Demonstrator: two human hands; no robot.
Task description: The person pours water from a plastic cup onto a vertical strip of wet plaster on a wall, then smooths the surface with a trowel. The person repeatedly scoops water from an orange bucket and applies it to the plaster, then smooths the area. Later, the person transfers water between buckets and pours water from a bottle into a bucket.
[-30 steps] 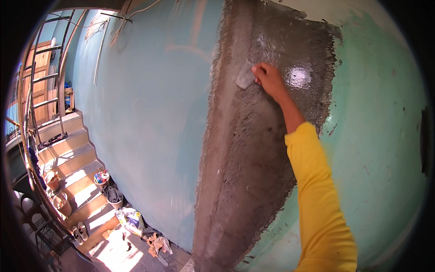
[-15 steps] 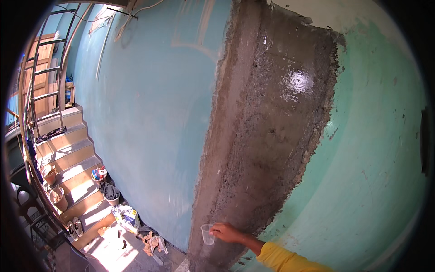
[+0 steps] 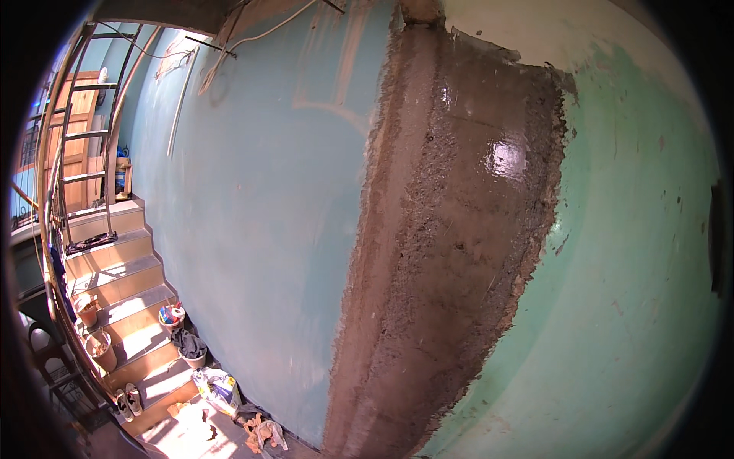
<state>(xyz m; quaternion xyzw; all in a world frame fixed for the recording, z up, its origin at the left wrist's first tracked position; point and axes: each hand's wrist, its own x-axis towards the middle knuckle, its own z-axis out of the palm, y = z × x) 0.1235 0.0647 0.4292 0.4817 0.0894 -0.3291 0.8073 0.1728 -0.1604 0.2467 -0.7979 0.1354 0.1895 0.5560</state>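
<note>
Neither my left hand nor my right hand is in the picture. Ahead of me a tall strip of bare brown plaster (image 3: 474,252) runs down the wall corner, its surface wet and glossy near the upper right. A rough, pitted seam (image 3: 417,222) follows the corner along its length. Blue painted wall (image 3: 252,214) borders the strip on the left, and green painted wall (image 3: 612,306) on the right, both meeting it at ragged, chipped edges.
A tiled staircase (image 3: 130,287) climbs at the left beside a metal ladder-like frame (image 3: 86,135). On its steps stand plant pots (image 3: 99,348), a bucket with dark cloth (image 3: 189,348) and a pair of shoes (image 3: 128,402). A plastic sack (image 3: 216,389) and crumpled rags (image 3: 264,434) lie lower down.
My right hand, which held a clear plastic cup at the strip's lower end, has left the picture together with its yellow sleeve. The whole scene sits slightly lower in view.
</note>
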